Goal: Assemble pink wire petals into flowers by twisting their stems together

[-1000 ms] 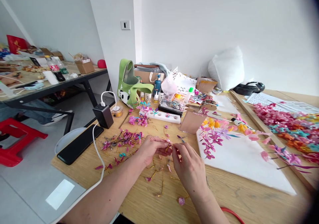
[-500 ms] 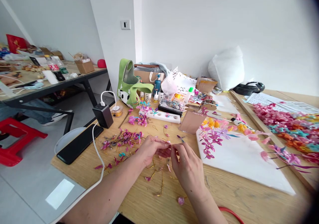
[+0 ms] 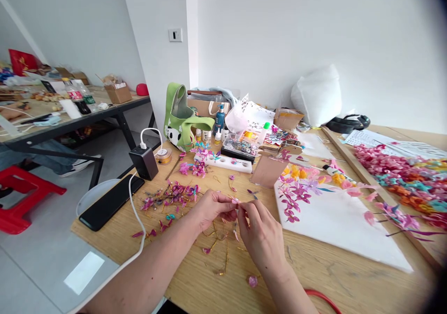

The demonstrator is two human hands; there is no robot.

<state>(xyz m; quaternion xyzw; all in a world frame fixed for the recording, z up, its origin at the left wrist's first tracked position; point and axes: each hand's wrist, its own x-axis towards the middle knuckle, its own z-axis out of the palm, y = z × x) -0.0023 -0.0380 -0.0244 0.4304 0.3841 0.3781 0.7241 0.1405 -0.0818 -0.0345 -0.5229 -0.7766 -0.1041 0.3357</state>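
Note:
Over the middle of the wooden table [image 3: 195,276] my two hands meet at the fingertips. My left hand [image 3: 217,208] pinches a small pale-pink flower piece [image 3: 235,201], mostly covered by the fingers. Against it my right hand [image 3: 260,225] is closed in a pinch; what lies between its fingertips is too small to make out. Below the hands lie thin gold wire stems [image 3: 226,260] with small petals. A heap of magenta flower pieces [image 3: 174,193] lies left of my left hand, and a single pink bead-like flower [image 3: 253,281] is near my right wrist.
A white foam board [image 3: 335,230] bearing magenta and yellow flowers lies to the right. A black phone [image 3: 108,204], a dark charger block [image 3: 144,161] and its white cable [image 3: 138,211] are at left. Behind stand a green bag [image 3: 178,123], bottles and a cardboard piece [image 3: 268,169].
Both hands stay nearly in place, fingertips together. More of the small pale-pink flower piece now shows above the left fingertips.

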